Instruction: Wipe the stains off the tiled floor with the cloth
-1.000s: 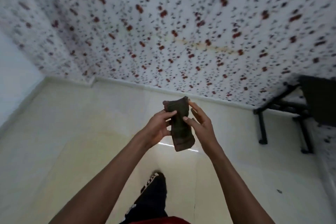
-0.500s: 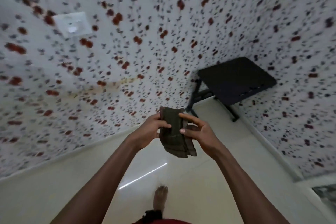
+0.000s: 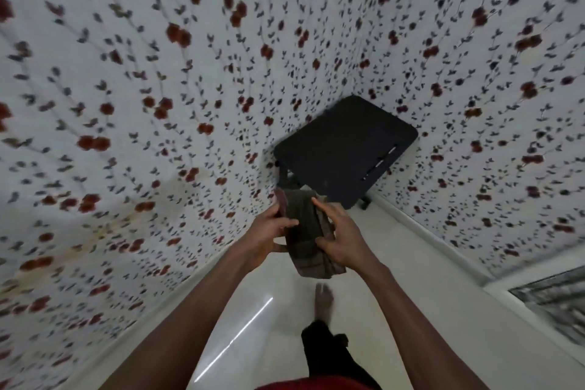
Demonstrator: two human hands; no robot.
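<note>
A dark olive checked cloth (image 3: 304, 237), folded into a long strip, hangs upright between both hands at chest height. My left hand (image 3: 269, 236) grips its left edge, thumb across the front. My right hand (image 3: 342, 239) holds the right edge, with thumb and fingers curled round it. Below lies the pale glossy tiled floor (image 3: 278, 304), with a bright light streak on it. No stain on the floor is plain to see from here.
A small black table (image 3: 345, 146) stands in the corner just beyond the cloth. Flowered wallpaper (image 3: 158, 104) covers both walls that meet there. My bare foot (image 3: 324, 302) and dark trouser leg are on the floor. A window or grille (image 3: 557, 298) shows at the lower right.
The view has swung right, bringing the black table from the right edge to the centre behind the cloth. Both hands have kept hold of the cloth and closed tighter round it.
</note>
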